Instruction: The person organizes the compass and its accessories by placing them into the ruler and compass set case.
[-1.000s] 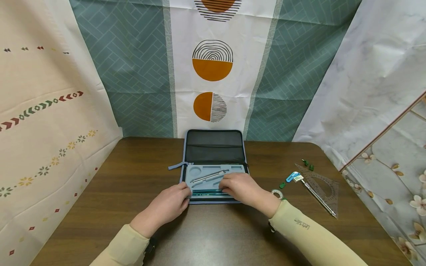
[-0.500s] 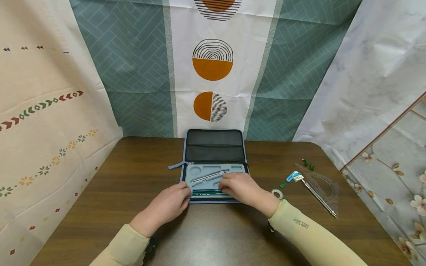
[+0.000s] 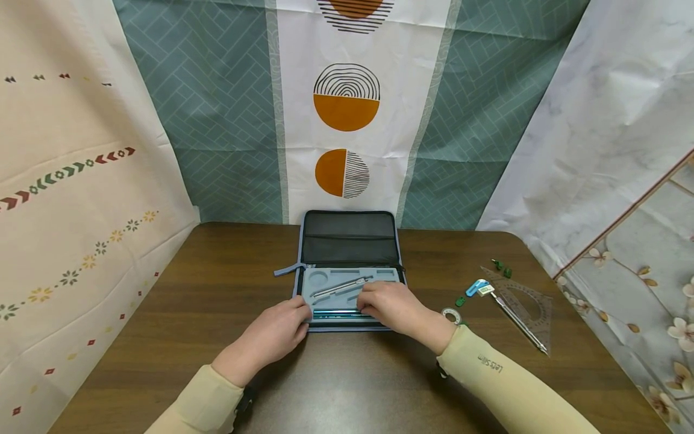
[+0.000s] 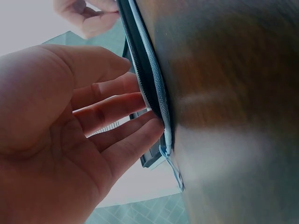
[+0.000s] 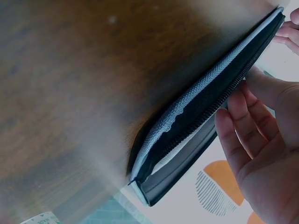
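An unzipped drawing-set case (image 3: 349,244) lies on the table, its black-lined lid raised at the back. Inside its pale blue tray (image 3: 387,275), dark green-blue pencils (image 3: 336,314) lie along the front slot, and a silver compass (image 3: 340,288) lies slanted behind them. My left hand (image 3: 276,328) rests at the front-left corner by the pencils' left ends, its fingers loosely extended against the zippered edge (image 4: 149,70) in the left wrist view. My right hand (image 3: 393,306) reaches over the front edge onto the pencils' right part. The case edge hides its fingertips, so their hold is unclear.
On the right of the table lie a clear set square (image 3: 534,307), a silver compass-like tool (image 3: 517,322), a blue-and-white eraser-like piece (image 3: 479,288), a green piece (image 3: 460,301) and a white ring-shaped roll (image 3: 451,316). Small green pieces (image 3: 502,269) lie farther back.
Both hands stay at the case's front edge with hardly any movement. The pencils between them look bluer and shinier than before, as if turned slightly. The other things have not moved.
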### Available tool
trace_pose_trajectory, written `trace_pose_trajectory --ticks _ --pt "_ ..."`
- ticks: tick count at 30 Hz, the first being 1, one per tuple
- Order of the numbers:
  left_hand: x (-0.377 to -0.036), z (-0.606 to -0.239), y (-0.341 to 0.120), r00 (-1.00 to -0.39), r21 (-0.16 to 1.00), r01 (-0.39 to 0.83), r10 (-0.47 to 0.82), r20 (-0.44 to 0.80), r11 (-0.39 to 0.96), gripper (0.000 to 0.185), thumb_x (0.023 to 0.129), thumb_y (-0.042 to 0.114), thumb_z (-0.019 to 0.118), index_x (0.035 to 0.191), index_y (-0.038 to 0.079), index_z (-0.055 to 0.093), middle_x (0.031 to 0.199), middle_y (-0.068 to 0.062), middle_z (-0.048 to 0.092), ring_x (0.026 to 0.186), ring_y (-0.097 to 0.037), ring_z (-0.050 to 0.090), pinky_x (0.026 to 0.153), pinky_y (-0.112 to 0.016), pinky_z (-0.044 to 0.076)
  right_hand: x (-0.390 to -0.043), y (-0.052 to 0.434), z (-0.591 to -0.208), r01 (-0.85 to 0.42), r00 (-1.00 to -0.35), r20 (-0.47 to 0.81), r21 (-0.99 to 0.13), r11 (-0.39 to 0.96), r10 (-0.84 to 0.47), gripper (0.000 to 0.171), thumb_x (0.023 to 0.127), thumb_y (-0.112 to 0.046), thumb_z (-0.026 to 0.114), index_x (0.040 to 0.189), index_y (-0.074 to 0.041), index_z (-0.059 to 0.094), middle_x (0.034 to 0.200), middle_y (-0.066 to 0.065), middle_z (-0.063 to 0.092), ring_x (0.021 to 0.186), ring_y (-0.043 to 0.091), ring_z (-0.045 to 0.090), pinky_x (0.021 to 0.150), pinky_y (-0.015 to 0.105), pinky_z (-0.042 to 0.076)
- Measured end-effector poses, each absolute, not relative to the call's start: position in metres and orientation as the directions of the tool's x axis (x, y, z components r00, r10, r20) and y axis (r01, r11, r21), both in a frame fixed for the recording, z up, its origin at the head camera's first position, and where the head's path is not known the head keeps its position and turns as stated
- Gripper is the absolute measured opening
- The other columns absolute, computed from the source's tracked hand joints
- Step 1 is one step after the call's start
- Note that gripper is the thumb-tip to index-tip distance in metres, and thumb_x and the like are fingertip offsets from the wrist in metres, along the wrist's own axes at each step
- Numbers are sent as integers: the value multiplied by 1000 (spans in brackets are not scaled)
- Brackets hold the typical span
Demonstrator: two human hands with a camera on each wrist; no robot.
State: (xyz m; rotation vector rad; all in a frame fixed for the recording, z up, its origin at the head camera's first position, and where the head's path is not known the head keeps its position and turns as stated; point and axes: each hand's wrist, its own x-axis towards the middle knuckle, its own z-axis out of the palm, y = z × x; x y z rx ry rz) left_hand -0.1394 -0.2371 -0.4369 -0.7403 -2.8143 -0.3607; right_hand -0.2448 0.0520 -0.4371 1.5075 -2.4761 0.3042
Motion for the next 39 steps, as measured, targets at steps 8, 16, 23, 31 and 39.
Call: trace_pose_trajectory --ticks 8,16,23,31,39 --pt "-139 -437 -237 -855 178 500 451 254 847 9 98 3 81 106 7 78 101 -2 66 91 -20 67 81 -37 62 -245 51 -439 -902 -416 310 -20 431 -855 10 96 -12 88 99 -20 81 96 -7 69 87 12 69 76 31 59" --pt "-139 -438 -238 -852 173 504 455 260 846 10 97 3 81 105 7 77 101 -2 65 91 -20 67 80 -36 61 -244 51 -440 -902 -412 313 -6 432 -856 10 96 -12 88 100 -19 82 98 -7 69 89 13 69 79 32 59" --pt "-139 -438 -238 -852 182 505 454 260 844 10 98 3 81 105 7 77 101 -2 65 90 -19 67 79 -36 61 -243 51 -441 -905 -406 325 -10 426 -854 11 96 -11 88 101 -18 82 99 -6 70 90 15 70 79 33 60" --pt "-138 -437 -239 -848 176 510 458 265 842 9 98 3 81 105 7 77 100 -2 65 90 -19 67 79 -36 61 -242 53 -443 -904 -412 326 -32 426 -851 13 98 -11 86 107 -19 81 104 -6 73 97 15 72 83 35 61" --pt "-139 -436 -238 -853 175 504 455 256 846 9 98 4 81 106 7 77 101 -3 66 90 -20 67 79 -37 61 -245 69 -431 -890 -443 328 -52 452 -835 20 99 -16 86 118 -15 80 112 -3 75 102 16 73 83 35 62"
